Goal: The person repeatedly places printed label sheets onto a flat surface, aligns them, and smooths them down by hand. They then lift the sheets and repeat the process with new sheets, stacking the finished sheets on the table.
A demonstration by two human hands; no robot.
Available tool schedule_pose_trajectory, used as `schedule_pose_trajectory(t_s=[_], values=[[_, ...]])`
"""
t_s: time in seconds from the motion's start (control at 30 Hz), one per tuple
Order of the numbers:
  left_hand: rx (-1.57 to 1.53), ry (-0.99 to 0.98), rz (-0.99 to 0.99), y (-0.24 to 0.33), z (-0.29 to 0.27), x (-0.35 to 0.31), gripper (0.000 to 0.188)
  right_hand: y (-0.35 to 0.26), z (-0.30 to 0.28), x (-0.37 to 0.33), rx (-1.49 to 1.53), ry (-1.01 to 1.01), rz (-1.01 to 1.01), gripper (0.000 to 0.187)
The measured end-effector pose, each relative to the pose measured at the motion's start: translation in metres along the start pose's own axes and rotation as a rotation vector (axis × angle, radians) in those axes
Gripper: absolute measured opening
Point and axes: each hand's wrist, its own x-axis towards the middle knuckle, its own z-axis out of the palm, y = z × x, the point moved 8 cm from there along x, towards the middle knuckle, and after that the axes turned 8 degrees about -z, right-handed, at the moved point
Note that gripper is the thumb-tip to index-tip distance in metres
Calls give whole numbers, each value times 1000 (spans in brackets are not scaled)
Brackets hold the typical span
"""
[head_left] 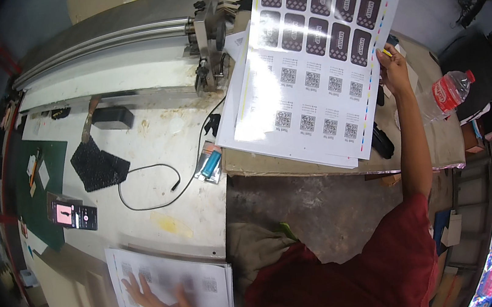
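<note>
My right hand (394, 68) pinches the right edge of a large glossy printed sheet (318, 92). Dark rounded labels fill the sheet's upper part, with rows of square codes below. It lies tilted over other white sheets (239, 108) at the table corner; a small yellow bit shows by my fingertips. At the lower left, my left hand (169, 304) is spread over a stack of similar printed sheets (202, 269). Its fingers are apart and slightly blurred; whether the palm presses on the paper, I cannot tell.
A metal roller machine (116, 43) spans the back left. On the white table lie a black brush-like pad (99, 165), a dark block (114, 117), a cable (137, 168), a lit phone (75, 216) and a green cutting mat (48, 190). A plastic bottle (444, 95) stands right of my forearm.
</note>
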Motion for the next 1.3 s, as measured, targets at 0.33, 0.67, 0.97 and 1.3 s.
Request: schedule_pose_trajectory(t_s=[0.33,0.67,0.97,1.3], values=[[-114,-12,92,26,15,35,77,-30,-27,-2,80,79,-113,27],[-169,0,207,71,3,82,76,-12,-126,90,270,298,-192,27],[-484,123,433,139,36,212,54,-45,101,258,541,635,-362,25],[-598,223,381,148,94,345,35,-60,348,302,506,621,-451,26]])
